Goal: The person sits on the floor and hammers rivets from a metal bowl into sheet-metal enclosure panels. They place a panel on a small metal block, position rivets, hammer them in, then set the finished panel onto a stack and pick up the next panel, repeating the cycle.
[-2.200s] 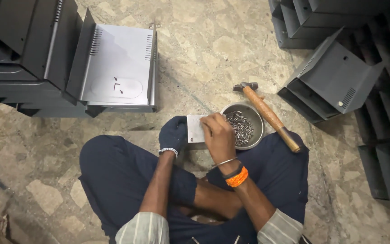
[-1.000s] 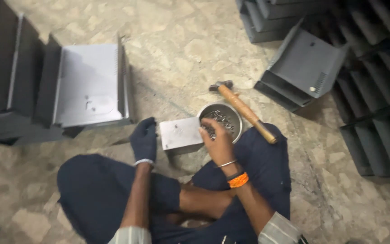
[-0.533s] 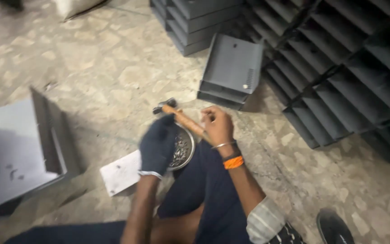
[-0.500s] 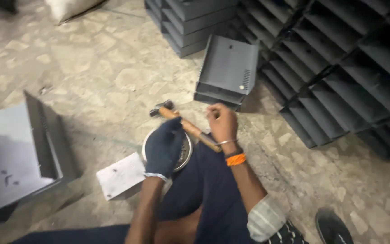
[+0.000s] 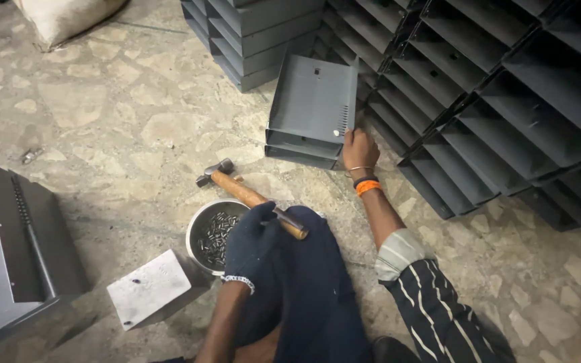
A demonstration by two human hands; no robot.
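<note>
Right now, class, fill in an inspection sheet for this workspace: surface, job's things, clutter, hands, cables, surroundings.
Surface: stone-patterned floor, dusty.
Job's things: grey metal tray lying flat; wooden-handled hammer across a steel bowl of small metal pieces; pale metal block.
Clutter: small scrap on the floor.
Hands: left hand, gloved, over the bowl's edge; right hand, bare, on the tray's near corner.
Cables: nothing seen.
Surroundings: rows of stacked grey trays; open hinged panel; sack.

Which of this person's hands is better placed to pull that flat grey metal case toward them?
The right hand, probably: it already rests on the near corner of the grey metal case. The gloved left hand sits over the steel bowl, beside the hammer.
</note>
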